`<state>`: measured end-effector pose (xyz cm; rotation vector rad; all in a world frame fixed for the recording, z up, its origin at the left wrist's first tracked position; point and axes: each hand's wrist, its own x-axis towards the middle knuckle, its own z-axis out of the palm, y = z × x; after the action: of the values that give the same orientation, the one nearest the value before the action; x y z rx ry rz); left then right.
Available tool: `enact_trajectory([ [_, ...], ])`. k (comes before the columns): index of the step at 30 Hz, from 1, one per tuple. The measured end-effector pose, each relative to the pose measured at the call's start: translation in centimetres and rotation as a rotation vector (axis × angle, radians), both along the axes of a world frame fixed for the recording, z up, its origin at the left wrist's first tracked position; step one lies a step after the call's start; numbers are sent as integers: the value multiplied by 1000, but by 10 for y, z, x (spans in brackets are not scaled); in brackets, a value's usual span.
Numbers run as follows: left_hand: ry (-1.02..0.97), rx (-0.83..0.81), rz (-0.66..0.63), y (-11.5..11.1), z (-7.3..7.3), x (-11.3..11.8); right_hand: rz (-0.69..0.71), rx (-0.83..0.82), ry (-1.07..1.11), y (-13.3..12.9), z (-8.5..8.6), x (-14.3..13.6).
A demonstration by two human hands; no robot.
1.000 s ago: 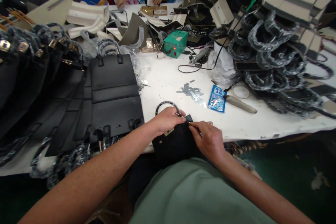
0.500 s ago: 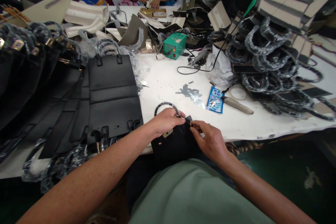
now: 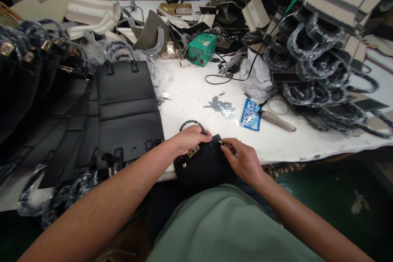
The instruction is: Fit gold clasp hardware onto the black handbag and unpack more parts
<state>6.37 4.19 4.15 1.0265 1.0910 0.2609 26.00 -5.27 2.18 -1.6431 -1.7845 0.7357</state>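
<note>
While in left hand (image 3: 193,139), black bag (image 3: 204,168)

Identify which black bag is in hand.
The black bag just in front of the green shirt, gripped by the left hand; no hand holds the other black bags at left.

Is a black bag (image 3: 205,168) with an arched handle (image 3: 193,122), a gold-toned clasp (image 3: 193,151) and a stud (image 3: 184,165). Sits at the near edge of the worktop (image 3: 190,94), handle end outward. Shows a bright piece (image 3: 220,142) at upper right, too small to identify.
</note>
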Motion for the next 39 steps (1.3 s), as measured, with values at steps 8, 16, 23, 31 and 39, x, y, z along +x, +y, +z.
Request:
enact_trajectory([
  [8, 11, 44, 16, -1, 0, 3, 175, 149, -400, 1, 9, -11],
  [16, 10, 99, 35, -6, 4, 2, 31, 24, -170, 0, 6, -11],
  [23, 57, 86, -29, -5, -2, -3, -16, -164, 104, -4, 8, -1],
  [31, -4, 28, -161, -2, -10, -3, 22, -54, 37, -13, 4, 0],
  [39, -36, -26, -97, -2, -15, -1, 92, -89, 18, -9, 19, 1],
])
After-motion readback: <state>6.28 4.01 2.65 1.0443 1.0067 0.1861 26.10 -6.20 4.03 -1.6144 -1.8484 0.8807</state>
